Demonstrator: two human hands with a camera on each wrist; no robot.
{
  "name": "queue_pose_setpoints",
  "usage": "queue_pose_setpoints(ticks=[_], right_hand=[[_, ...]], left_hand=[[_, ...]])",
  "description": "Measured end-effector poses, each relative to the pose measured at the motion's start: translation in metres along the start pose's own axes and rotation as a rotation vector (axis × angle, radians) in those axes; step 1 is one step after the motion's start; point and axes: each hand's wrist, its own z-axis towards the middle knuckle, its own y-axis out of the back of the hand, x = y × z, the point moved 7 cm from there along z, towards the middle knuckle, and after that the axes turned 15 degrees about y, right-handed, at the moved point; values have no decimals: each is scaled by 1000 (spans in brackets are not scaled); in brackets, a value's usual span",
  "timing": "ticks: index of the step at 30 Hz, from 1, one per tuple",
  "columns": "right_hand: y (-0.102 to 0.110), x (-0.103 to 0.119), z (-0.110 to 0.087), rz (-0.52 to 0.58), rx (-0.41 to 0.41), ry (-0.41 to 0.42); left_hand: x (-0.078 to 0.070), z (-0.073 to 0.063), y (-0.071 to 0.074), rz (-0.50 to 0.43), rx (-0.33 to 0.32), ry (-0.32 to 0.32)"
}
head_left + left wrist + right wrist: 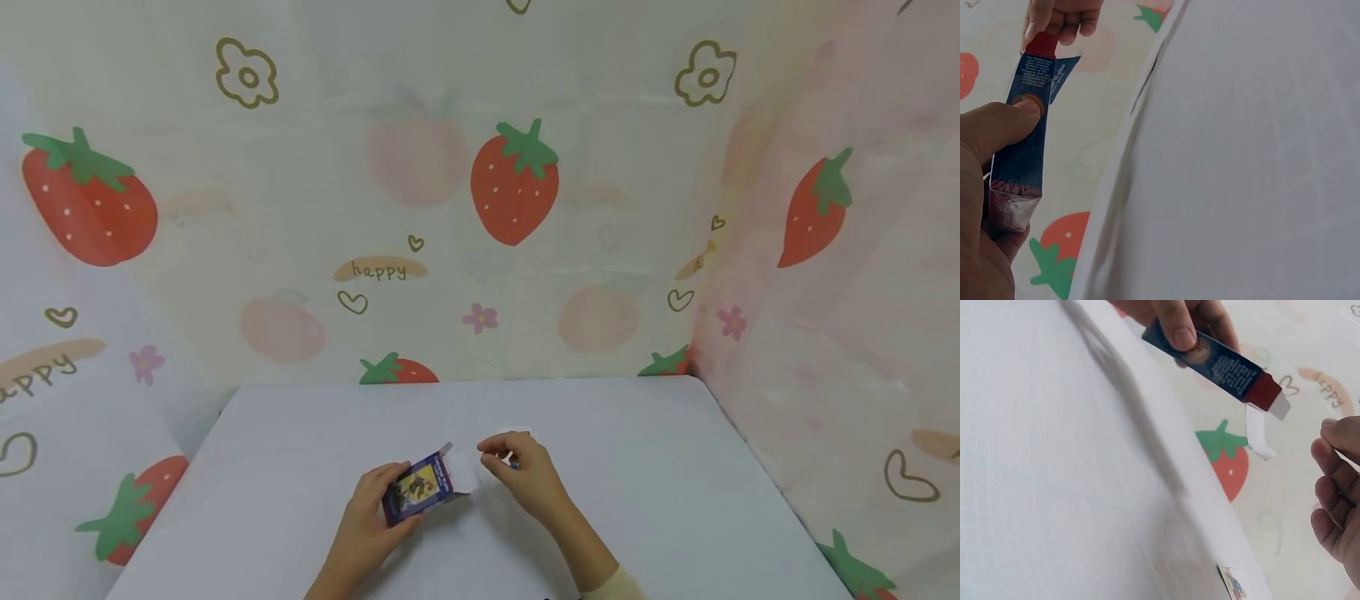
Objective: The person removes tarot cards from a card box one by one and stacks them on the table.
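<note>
One small blue box point(420, 490) is held tilted above the near part of the tabletop point(660, 483), its unfastened end facing right. That end is already undone, with a white flap point(462, 472) folded out. A single illustrated card point(1235, 584) lies outside on the tabletop, partly cut off in the right wrist view, so at least that much appears to be out. Whether anything remains inside cannot be told, since no view shows into the box, and its end is not folded shut.

The box's title seems to read "Universal Waite", though it is blurred; more print beneath it is too small to make out. White lines on the narrow side are likewise unreadable, and the front bears a yellow-framed picture.

The left hand point(367, 512) grips the box, thumb on one narrow side. The right hand point(531, 477) is just beyond the flap, apart from it, fingers loosely bent, nothing visible between thumb and forefinger.

Behind, the strawberry-print cloth point(630, 183) carries the word "happy".
</note>
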Motion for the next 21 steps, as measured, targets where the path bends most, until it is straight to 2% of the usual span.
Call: queue_pose_setpoints(ticks=[8, 14, 21], right_hand=[[-7, 2, -5, 11, 22, -7], [-14, 5, -9, -3, 47, 26], [-22, 2, -11, 5, 72, -13]], left_hand=[[-7, 4, -3, -7, -1, -6], [-6, 1, -2, -11, -1, 1], [-1, -3, 0, 15, -5, 17]])
